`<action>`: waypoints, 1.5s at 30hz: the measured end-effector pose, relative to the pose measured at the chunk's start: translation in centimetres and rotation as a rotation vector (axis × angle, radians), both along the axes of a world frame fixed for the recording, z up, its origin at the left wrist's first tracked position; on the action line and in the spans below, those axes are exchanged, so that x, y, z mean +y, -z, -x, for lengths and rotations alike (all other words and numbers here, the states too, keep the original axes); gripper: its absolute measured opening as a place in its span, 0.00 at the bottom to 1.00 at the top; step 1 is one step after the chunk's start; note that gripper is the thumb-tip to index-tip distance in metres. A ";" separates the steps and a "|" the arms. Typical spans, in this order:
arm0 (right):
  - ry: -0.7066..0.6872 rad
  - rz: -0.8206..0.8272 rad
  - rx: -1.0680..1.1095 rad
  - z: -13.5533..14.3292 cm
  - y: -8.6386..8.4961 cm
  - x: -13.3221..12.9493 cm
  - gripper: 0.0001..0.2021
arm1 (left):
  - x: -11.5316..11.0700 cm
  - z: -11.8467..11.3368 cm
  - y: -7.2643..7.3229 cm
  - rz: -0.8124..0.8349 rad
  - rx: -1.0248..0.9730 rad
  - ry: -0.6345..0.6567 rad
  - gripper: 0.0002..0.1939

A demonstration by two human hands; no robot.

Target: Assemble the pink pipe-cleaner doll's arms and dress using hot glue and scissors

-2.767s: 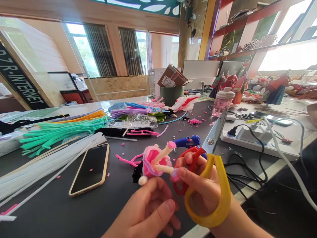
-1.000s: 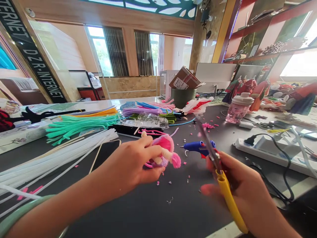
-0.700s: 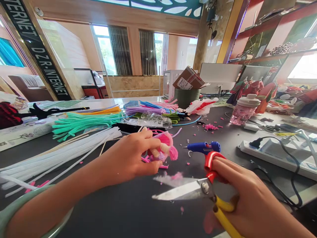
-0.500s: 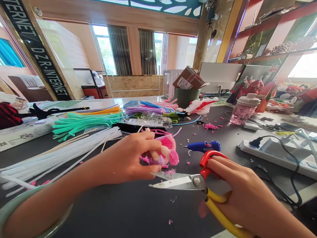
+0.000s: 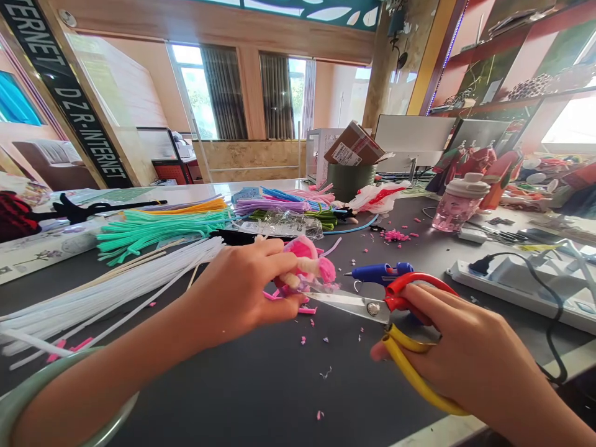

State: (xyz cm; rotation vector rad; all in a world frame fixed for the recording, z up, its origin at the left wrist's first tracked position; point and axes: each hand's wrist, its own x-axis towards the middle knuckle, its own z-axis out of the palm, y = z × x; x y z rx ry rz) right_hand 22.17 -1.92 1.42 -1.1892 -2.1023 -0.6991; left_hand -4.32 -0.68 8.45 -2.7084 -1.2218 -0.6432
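Left hand [image 5: 254, 279]: reaches in across the desk [image 5: 223, 391], fingers bent and closed on the pink fuzzy piece, with a pale green bangle [image 5: 28, 388] around the wrist.
Pink fuzzy piece [image 5: 327, 270]: gripped above the desk, its cream stem and round pink end poking out to the right of the fingers.
Right hand [image 5: 465, 335]: fingers wrapped through the handles of the scissors [image 5: 372, 308], upper loop red, lower loop yellow.
Scissor blades: point left, nearly together, tips at the lower side of the pink fuzzy piece; they blur into the fuzz there, so whether they touch it is hard to tell.
Glue gun [image 5: 379, 274]: blue, lying just behind the scissors, nozzle to the left.
Pink scraps [image 5: 395, 236]: a small heap beyond the glue gun, with more crumbs scattered nearer.
White stems [image 5: 139, 285]: a long bundle left of the left hand, green stems [image 5: 158, 226] behind it.
Far right: a pink bottle [image 5: 459, 208] standing upright and a white power strip [image 5: 516, 295].
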 end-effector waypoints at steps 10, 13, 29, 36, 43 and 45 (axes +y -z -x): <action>0.077 -0.040 0.006 0.8 -0.1 -0.4 0.16 | -0.4 -0.2 0.6 -0.129 -0.006 -0.054 0.07; 0.055 -0.048 -0.016 0.7 -0.2 -0.3 0.17 | -0.3 -0.2 0.6 -0.142 -0.030 -0.026 0.07; -0.010 -0.170 -0.131 -0.4 0.2 0.7 0.12 | -0.1 0.1 -0.4 -0.187 0.185 -0.083 0.14; 0.053 -0.230 -0.222 -1.1 -0.9 0.0 0.12 | -0.4 0.8 -1.8 0.262 0.019 0.030 0.18; 0.028 -0.290 -0.228 -1.2 -1.5 -0.8 0.12 | 1.5 1.2 -1.5 0.756 -0.259 0.140 0.17; 0.007 -0.300 -0.201 -1.2 -1.5 -0.9 0.12 | 1.9 1.1 -1.1 0.860 -0.290 0.205 0.19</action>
